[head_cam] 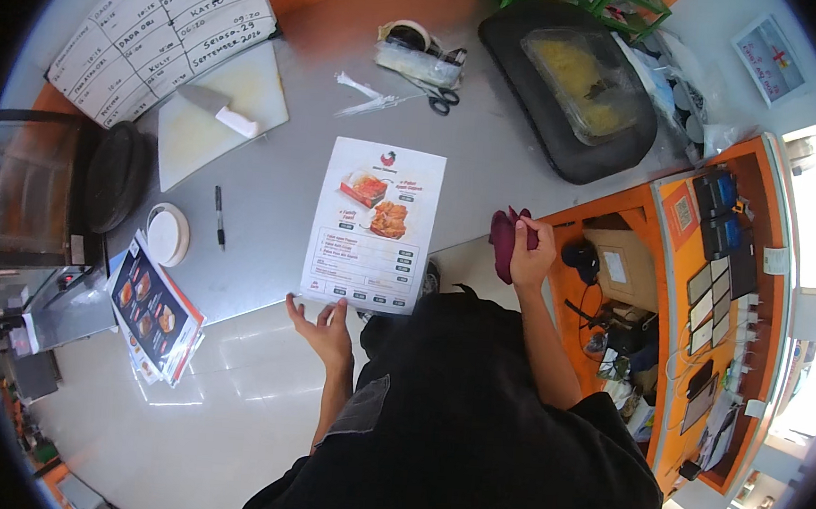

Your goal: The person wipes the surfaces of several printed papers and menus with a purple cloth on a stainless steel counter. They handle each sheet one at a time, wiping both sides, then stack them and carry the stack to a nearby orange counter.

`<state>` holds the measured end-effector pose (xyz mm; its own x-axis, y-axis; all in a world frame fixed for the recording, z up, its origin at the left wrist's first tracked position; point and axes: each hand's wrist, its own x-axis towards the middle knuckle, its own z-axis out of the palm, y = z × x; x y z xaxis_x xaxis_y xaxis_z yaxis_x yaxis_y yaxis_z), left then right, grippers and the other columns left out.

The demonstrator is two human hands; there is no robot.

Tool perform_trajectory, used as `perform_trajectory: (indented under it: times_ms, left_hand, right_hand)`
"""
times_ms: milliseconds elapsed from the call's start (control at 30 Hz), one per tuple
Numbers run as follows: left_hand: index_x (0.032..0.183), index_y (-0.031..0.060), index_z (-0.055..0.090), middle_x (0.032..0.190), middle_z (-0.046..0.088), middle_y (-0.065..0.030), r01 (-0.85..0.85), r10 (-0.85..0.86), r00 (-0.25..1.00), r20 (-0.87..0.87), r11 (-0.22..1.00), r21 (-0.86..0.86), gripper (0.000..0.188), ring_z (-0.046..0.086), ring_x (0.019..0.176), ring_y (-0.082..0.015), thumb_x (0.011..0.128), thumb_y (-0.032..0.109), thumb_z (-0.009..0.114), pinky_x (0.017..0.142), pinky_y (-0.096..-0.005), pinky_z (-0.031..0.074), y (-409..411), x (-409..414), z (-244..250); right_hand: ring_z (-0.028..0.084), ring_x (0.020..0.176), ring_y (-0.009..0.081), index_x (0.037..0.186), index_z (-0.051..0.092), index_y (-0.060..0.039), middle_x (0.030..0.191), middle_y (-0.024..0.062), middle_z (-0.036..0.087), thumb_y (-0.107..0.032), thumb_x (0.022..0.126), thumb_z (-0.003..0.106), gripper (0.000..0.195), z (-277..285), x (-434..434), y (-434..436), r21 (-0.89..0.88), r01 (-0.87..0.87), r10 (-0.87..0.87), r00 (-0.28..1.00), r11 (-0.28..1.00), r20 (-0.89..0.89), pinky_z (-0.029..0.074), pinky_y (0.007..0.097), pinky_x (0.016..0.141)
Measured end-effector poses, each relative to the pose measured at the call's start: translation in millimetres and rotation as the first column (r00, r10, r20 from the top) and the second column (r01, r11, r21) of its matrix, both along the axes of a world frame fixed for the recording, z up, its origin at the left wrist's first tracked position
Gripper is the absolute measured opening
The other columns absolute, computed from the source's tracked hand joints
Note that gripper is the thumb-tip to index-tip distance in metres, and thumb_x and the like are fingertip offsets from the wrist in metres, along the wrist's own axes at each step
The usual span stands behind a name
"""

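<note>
A laminated menu sheet [379, 217] with food pictures lies on the grey metal table, its lower part overhanging the front edge. The fingertips of my left hand [323, 328] meet the sheet's bottom edge near its left corner. Those fingers are spread, and I cannot tell if they pinch the sheet. To the right of the sheet, just off the table's edge, my right hand [530, 252] grips a bunched maroon cloth [504, 250]. Further left, a stack of printed menu sheets [156, 304] juts over the table's front edge, beside a round white lid-like object [166, 235].
A pen [219, 218] lies left of the sheet. A knife [219, 109] rests on a white cutting board [174, 146]. Scissors [441, 99] and a tape dispenser [420, 53] are at the back, near a black tray [564, 152] holding a plastic container [582, 82]. An orange shelf unit [639, 200] stands right.
</note>
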<state>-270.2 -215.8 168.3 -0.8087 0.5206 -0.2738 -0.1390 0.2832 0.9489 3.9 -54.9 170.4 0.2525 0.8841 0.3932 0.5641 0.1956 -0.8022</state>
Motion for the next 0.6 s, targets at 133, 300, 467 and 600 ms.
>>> perform_trajectory:
  times_ms: [133,300,467,600]
  left_hand:
    - [0.138,0.0059,0.022,0.121,0.043,-0.0184,-0.028,-0.003,0.942,0.336,0.996,0.088,0.082,0.055,0.102,-0.0254,0.074,-0.009,0.071,0.083,-0.0351,0.053,12.6,36.2,16.8]
    - [0.118,-0.0014,0.047,0.104,0.061,-0.0214,0.276,-0.351,0.529,0.773,0.932,0.235,0.036,0.063,0.098,-0.0314,0.088,0.011,0.062,0.083,-0.0404,0.055,20.2,38.3,23.8]
    - [0.113,-0.0074,0.054,0.104,0.063,-0.0218,0.604,-0.567,0.452,0.688,0.762,0.231,0.036,0.066,0.091,-0.0292,0.096,0.024,0.05,0.078,-0.0365,0.057,42.6,-0.4,-0.8]
    - [0.111,-0.0092,0.054,0.102,0.063,-0.0212,0.619,-0.57,0.575,0.587,0.772,0.145,0.033,0.067,0.087,-0.027,0.097,0.02,0.049,0.077,-0.034,0.057,58.2,8.5,-4.1]
  right_hand:
    - [0.059,0.084,0.0258,0.09,0.063,0.0001,0.087,0.0122,0.061,-0.01,0.085,0.064,0.012,1.7,12.7,17.7,0.017,-0.008,0.008,1.0,1.0,0.002,0.045,0.0334,0.079]
    - [0.06,0.085,0.0252,0.091,0.063,0.0005,0.088,0.0126,0.061,-0.01,0.085,0.063,0.012,8.1,14.2,36.7,0.026,-0.03,0.031,0.999,0.999,-0.015,0.046,0.0329,0.078]
    - [0.06,0.084,0.0248,0.092,0.063,-0.0003,0.089,0.0123,0.062,-0.01,0.085,0.064,0.012,11.6,10.5,59.2,0.053,-0.039,0.04,0.999,0.998,-0.015,0.046,0.0325,0.078]
    - [0.06,0.084,0.0252,0.092,0.064,-0.0021,0.089,0.0121,0.062,-0.01,0.083,0.065,0.012,28.7,0.6,62.7,0.072,-0.064,0.064,0.998,0.995,0.004,0.046,0.0327,0.077]
